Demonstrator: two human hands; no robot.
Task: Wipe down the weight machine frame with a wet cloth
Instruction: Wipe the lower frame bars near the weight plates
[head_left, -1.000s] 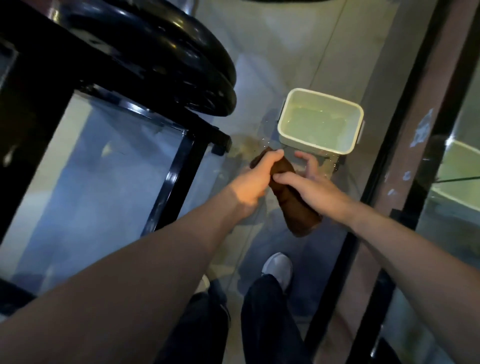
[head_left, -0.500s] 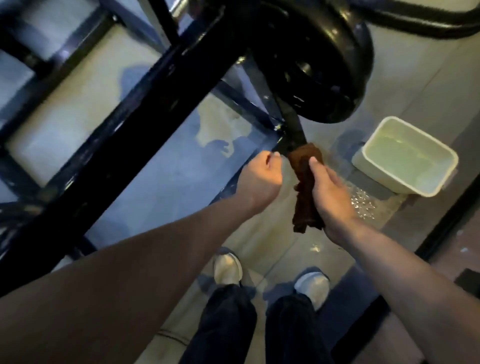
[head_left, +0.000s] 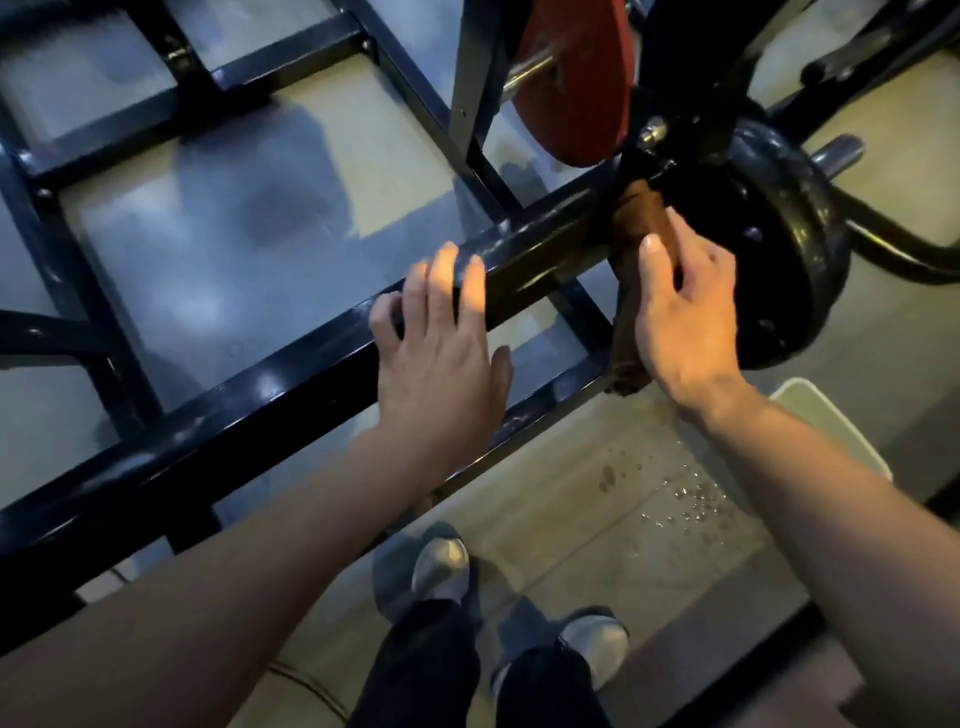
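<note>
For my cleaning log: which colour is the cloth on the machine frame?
Brown. The cloth shows best in the head view, under the right hand.

Brown cloth (head_left: 640, 228), seemingly bunched, against black frame (head_left: 291, 374).

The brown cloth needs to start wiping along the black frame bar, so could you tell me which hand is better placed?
Right. The right hand already grips the brown cloth against the frame bar; the left hand only rests on it, bare.

Your right forearm is covering most of the white tub (head_left: 852, 447); your right hand (head_left: 685, 322) is hiding the brown cloth's (head_left: 636, 218) middle.
</note>
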